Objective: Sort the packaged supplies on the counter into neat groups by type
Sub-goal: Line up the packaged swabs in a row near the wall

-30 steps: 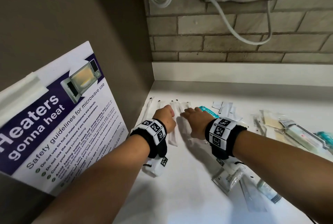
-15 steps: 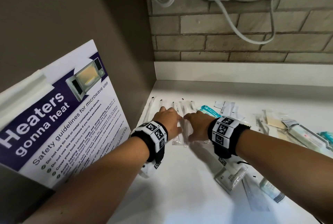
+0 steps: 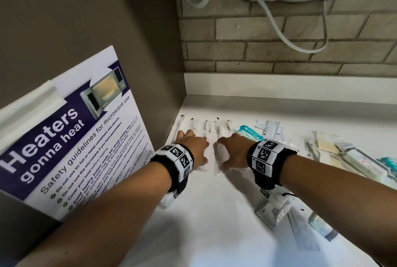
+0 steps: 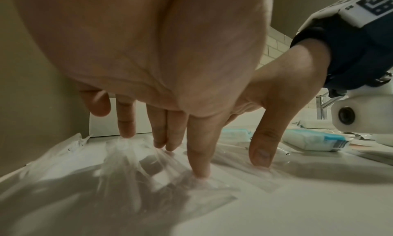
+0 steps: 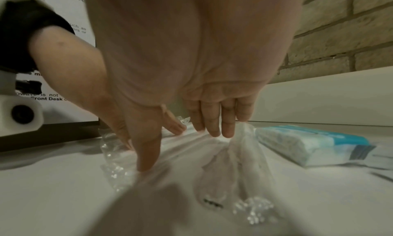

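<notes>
Several long clear packets (image 3: 206, 129) lie side by side in the counter's far left corner. My left hand (image 3: 193, 144) lies flat on the left ones, its straight fingers (image 4: 197, 155) pressing the clear plastic (image 4: 132, 169). My right hand (image 3: 232, 148) lies spread on the right ones, thumb (image 5: 149, 152) and fingers pressing the wrinkled packets (image 5: 234, 164). A teal-and-white packet (image 3: 249, 132) (image 5: 308, 147) lies just right of that hand. Neither hand holds anything.
A microwave safety poster (image 3: 71, 138) leans on the left wall. Small white sachets (image 3: 268, 127), clear bags (image 3: 322, 144) and a boxed item (image 3: 365, 163) lie to the right. More packets (image 3: 277, 211) lie under my right forearm. A white cable (image 3: 279, 26) hangs on the brick wall.
Both hands went from loosely curled to flat and spread on the clear packets. The left hand slid left toward the wall, and the two hands moved apart.
</notes>
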`<state>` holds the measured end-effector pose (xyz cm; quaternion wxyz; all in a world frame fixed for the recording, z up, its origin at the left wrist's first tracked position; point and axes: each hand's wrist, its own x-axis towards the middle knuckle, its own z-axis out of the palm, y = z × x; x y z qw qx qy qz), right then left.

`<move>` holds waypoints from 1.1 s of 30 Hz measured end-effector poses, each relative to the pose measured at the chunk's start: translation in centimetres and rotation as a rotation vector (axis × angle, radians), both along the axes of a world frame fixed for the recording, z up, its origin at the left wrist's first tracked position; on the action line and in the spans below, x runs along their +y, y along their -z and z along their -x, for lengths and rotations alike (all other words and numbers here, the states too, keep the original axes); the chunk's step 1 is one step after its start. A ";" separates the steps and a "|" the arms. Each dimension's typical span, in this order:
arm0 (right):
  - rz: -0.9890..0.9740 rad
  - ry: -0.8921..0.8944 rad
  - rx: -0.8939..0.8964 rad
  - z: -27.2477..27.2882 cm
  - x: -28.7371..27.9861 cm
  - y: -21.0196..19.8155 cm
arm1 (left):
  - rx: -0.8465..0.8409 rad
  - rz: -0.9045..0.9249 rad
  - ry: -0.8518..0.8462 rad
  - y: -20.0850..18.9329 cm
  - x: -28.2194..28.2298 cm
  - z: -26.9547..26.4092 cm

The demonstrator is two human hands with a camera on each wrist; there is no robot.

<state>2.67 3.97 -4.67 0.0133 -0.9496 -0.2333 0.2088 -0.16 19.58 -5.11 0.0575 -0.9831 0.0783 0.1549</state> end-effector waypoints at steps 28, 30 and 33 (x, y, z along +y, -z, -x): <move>0.072 0.301 -0.175 -3.4 -7.7 -0.4 | -0.009 0.428 -0.208 -0.9 -5.0 -0.4; 0.120 0.311 -0.186 -3.0 -7.8 -0.7 | -0.022 0.421 -0.208 -0.9 -4.9 -0.5; 0.060 0.231 -0.215 -2.5 -6.5 -1.0 | -0.018 0.441 -0.202 -0.7 -4.6 -0.6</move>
